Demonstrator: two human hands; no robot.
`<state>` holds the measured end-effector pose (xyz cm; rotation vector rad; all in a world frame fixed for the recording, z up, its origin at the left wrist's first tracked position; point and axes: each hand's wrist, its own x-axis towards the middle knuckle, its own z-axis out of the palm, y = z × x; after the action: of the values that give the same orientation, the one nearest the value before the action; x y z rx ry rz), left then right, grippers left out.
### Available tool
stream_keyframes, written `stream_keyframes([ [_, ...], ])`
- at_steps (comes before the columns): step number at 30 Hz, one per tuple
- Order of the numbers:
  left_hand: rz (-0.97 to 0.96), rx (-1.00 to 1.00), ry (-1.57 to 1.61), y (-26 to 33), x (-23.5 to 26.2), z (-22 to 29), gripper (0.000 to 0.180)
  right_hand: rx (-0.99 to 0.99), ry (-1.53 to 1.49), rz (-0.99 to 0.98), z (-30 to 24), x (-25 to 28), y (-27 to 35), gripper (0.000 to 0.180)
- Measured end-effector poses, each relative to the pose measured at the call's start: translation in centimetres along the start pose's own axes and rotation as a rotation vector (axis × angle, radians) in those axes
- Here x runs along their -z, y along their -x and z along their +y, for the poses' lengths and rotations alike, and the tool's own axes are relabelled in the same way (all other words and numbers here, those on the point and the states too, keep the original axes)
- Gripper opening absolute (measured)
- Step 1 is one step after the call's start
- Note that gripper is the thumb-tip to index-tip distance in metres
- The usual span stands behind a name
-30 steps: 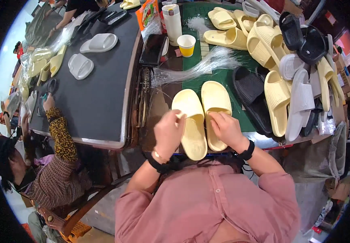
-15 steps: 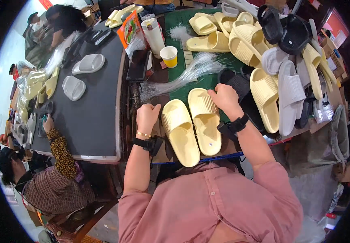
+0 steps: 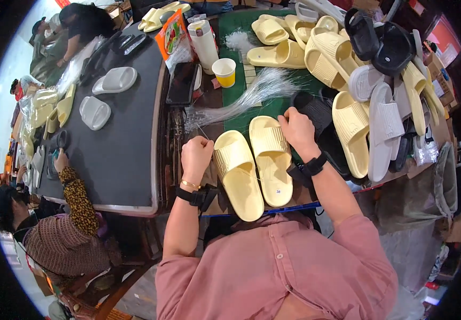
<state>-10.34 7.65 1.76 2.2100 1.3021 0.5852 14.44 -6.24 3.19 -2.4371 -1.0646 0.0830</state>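
A pair of pale yellow slippers (image 3: 237, 197) lies side by side in front of me, toes pointing away, with a thin clear line visible between them. My left hand (image 3: 197, 157) is closed in a pinch just left of the left slipper's strap, and a fine clear plastic strand sticks up at its fingertips. Against the outer side of the right slipper's strap, my right hand (image 3: 297, 129) has its fingers curled together; what they hold is too small to make out. Beyond the slippers lies a loose bundle of clear plastic strands (image 3: 257, 90).
Piled yellow slippers (image 3: 352, 133), grey slippers (image 3: 384, 128) and black slippers (image 3: 393, 50) crowd the right side. A paper cup (image 3: 224, 73), white bottle (image 3: 203, 47) and phone (image 3: 182, 84) stand or lie at the back. On the left, a co-worker's hand (image 3: 61, 161) works at a dark table (image 3: 121, 160).
The left hand's fingers have drawn together into a pinch and a strand now shows at them. My right hand has shifted slightly up along the strap's side. The slippers stay in place.
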Motion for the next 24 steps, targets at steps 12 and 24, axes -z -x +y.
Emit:
stream_keyframes([
  [12, 0.011, -0.022, 0.064, 0.2, 0.5, 0.3, 0.019, -0.001, 0.044, 0.066, 0.7, -0.1, -1.7, 0.017],
  [24, 0.002, 0.050, 0.267, 0.2, 0.2, 0.3, 0.013, 0.051, -0.126, 0.029, 1.8, 0.4, -0.8, 0.012],
])
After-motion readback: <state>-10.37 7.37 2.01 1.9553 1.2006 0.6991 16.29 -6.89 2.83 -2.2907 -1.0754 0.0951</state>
